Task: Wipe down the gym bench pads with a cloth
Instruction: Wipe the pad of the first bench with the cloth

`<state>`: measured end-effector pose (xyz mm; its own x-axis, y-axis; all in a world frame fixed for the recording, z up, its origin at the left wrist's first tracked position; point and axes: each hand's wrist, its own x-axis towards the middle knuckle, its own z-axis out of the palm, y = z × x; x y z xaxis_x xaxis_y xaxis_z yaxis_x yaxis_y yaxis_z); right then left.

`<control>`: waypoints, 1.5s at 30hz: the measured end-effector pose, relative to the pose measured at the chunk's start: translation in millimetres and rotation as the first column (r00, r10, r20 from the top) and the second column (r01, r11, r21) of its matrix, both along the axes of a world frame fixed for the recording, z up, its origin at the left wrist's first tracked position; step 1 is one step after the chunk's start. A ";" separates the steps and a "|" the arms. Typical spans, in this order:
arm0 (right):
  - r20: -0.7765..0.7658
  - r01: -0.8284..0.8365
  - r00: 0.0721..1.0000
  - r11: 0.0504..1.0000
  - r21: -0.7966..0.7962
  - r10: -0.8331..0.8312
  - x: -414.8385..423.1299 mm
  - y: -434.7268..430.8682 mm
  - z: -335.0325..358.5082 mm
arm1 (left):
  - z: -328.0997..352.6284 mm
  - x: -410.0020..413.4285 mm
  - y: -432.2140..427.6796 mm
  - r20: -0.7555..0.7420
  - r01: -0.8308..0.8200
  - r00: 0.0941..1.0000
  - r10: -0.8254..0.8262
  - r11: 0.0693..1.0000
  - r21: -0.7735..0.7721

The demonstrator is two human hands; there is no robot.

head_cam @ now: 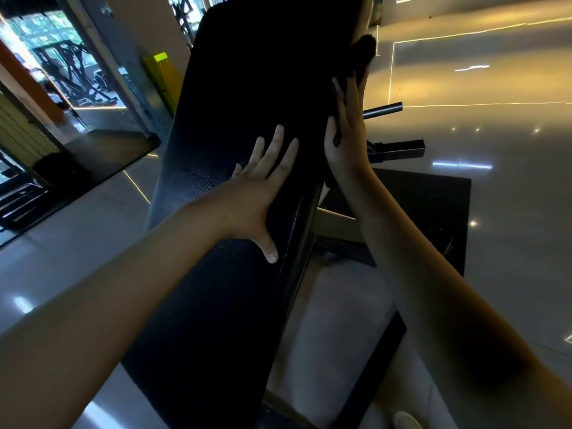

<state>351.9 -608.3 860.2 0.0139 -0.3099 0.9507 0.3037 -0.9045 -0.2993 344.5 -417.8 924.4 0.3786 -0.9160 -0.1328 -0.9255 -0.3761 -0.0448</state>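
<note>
— Where's the cloth (363,49) from you right now?

— Far and to the right. It sits against the right edge of the bench pad (235,88), up toward its far end, with my right hand (348,128) laid over it. Those fingers (353,94) are close to straight, pressing the cloth flat to the pad rather than bunching it (whether any of them hooks a fold, I cannot tell; it's dark there).

— And the other hand?

— My left hand (250,196) is nearer to me. It's spread flat on the pad's face around the middle, holding nothing, just bracing.

— Which way does the pad run?

— Its long axis goes from near me up and away, leaning a little right at the far end. So I judge the stroke should follow that line, with the cloth drawn from far to near down the right edge. The left hand lies just beside that path.
</note>
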 end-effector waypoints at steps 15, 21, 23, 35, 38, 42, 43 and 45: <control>-0.174 -0.288 0.833 0.680 0.674 0.525 -94.6 168.1 -102.6 | -6.2 -1.2 8.9 0.037 0.023 0.999 -0.023 1.000 0.004; -0.155 -0.331 0.827 0.691 0.642 0.540 -109.9 198.7 -128.2 | -27.5 -9.3 31.7 0.020 0.019 1.000 -0.020 1.000 0.024; -0.181 -0.306 0.829 0.700 0.646 0.529 -108.6 196.9 -128.6 | -35.7 -10.8 41.8 0.016 0.013 1.000 -0.013 0.999 0.034; -0.208 -0.259 0.840 0.708 0.657 0.501 -92.7 152.7 -76.8 | -47.1 -19.0 51.4 -0.030 -0.035 0.999 0.035 0.999 -0.005; -0.196 -0.242 0.863 0.721 0.649 0.466 -87.9 142.2 -67.3 | -49.1 -19.2 49.0 -0.017 -0.042 0.999 0.042 0.999 0.006; -0.171 -0.256 0.864 0.705 0.661 0.474 -87.8 144.2 -68.3 | -53.5 -16.6 49.5 -0.025 -0.059 0.998 0.058 0.998 -0.007; -0.165 -0.260 0.864 0.702 0.663 0.476 -88.6 145.0 -69.7 | -54.3 -16.3 48.9 -0.037 -0.054 0.998 0.053 0.998 -0.017; -0.152 -0.272 0.863 0.698 0.662 0.481 -91.6 149.6 -74.4 | -55.4 -16.4 47.9 -0.066 -0.059 0.996 0.057 0.998 -0.033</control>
